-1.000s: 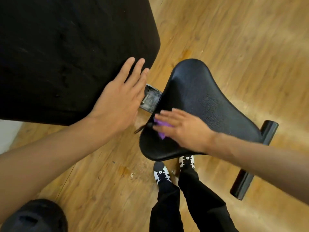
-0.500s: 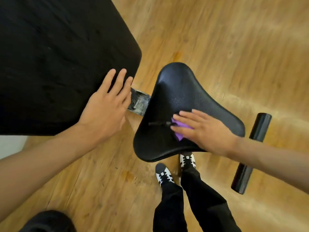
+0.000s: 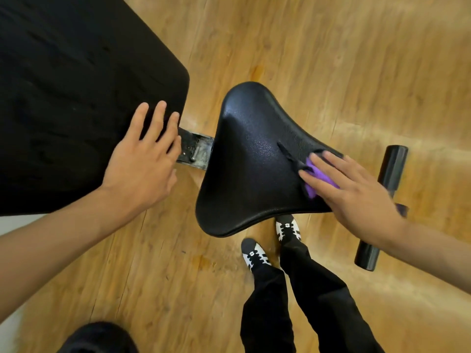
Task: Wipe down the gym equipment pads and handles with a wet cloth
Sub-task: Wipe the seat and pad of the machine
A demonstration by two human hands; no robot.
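A black triangular seat pad (image 3: 249, 161) of a gym bench fills the middle of the view. My right hand (image 3: 354, 194) presses a purple cloth (image 3: 316, 177) flat against the pad's right side, most of the cloth hidden under my fingers. My left hand (image 3: 145, 161) rests palm down, fingers apart, on the near corner of the large black back pad (image 3: 76, 93) at the left. A worn metal bracket (image 3: 196, 151) joins the two pads.
A black foam roller bar (image 3: 382, 205) sticks out to the right of the seat, partly behind my right hand. My legs in black trousers and black-and-white shoes (image 3: 270, 243) stand on the wooden floor just below the seat. A dark rounded object (image 3: 99, 337) sits at the bottom left.
My right hand has slid the purple cloth from the seat pad's near left part across to its right side. My left hand stays on the back pad's corner.
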